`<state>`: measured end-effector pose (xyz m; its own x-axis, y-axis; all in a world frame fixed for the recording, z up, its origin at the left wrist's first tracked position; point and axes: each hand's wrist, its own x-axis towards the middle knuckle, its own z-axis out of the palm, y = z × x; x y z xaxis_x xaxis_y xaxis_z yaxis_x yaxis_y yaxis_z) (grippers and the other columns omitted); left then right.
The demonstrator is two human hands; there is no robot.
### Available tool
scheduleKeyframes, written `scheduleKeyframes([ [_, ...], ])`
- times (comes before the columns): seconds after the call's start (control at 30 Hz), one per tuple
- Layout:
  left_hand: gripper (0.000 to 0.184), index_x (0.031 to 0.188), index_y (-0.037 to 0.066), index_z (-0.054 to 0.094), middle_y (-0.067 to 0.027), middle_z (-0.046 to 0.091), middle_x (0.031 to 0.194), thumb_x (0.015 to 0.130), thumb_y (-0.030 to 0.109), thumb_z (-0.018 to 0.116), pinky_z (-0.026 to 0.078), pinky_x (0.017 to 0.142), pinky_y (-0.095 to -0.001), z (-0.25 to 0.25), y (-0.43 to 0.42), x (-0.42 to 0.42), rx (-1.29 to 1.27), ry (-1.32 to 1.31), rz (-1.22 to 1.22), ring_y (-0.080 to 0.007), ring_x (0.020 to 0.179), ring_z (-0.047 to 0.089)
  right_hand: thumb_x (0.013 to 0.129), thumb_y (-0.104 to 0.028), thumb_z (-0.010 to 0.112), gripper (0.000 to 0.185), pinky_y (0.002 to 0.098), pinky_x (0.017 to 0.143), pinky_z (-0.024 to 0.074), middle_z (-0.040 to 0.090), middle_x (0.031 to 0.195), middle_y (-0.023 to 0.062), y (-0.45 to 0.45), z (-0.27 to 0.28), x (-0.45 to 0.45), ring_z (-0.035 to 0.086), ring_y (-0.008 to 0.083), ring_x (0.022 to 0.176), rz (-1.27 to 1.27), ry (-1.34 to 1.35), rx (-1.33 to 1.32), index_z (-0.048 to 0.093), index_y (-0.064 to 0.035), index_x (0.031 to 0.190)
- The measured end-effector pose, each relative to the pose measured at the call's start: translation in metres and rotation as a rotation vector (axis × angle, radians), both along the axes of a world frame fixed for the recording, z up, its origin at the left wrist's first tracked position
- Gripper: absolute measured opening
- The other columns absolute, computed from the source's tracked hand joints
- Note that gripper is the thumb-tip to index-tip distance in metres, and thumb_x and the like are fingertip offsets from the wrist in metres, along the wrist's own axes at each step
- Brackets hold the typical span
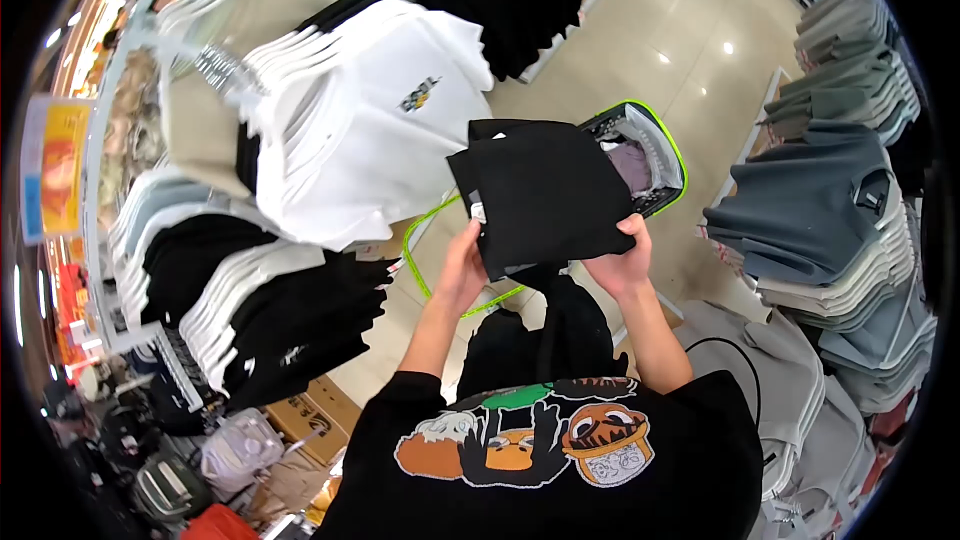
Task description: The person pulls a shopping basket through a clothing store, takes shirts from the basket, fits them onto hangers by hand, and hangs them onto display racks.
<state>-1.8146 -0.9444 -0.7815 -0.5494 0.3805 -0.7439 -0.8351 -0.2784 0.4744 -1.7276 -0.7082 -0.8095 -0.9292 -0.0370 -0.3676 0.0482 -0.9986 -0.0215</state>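
My left hand (461, 267) and my right hand (623, 254) are both closed on a folded black garment (560, 195), one at each lower side. The cloth is spread fairly flat between them, in front of my body. A small white tag (477, 211) shows at its left edge, near my left fingers. Whether it is a shirt or trousers I cannot tell. Behind its upper right side stands a dark basket with a bright green rim (684, 162), partly covered by the garment. Inside the basket are a mauve cloth (630, 166) and some clear plastic.
White T-shirts (370, 110) hang on a rack to the left, with black shirts (300, 325) below. Grey and blue shirts (800, 200) hang on the right. A green-rimmed frame (412, 258) sits low beside my left forearm. Bags and a cardboard box (315, 418) lie lower left.
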Motion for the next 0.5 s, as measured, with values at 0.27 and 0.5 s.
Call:
scheduleKeyframes([
  [0.27, 0.03, 0.121, -0.002, 0.063, -0.0079, 0.07, 0.111, 0.1, 0.02, 0.063, 0.057, 0.083, -0.0285, 0.087, -0.077, 0.029, -0.139, 0.311, 0.053, -0.0131, 0.095, 0.069, 0.089, -0.025, 0.06, 0.059, 0.0517, 0.112, 0.0402, 0.056, 0.137, 0.0126, -0.078, 0.024, 0.041, 0.054, 0.0298, 0.126, 0.322, -0.051, 0.4, 0.046, -0.002, 0.142],
  [0.5, 0.027, 0.111, -0.003, 0.067, -0.0033, 0.071, 0.099, 0.097, 0.02, 0.069, 0.052, 0.079, -0.0255, 0.111, -0.162, 0.05, -0.34, 0.644, -0.066, -0.0077, 0.087, 0.063, 0.095, -0.028, 0.069, 0.057, 0.0466, 0.109, 0.042, 0.057, 0.135, 0.0142, -0.165, 0.037, 0.065, 0.053, 0.0268, 0.13, 0.385, -0.084, 1.491, 0.047, -0.0038, 0.142],
])
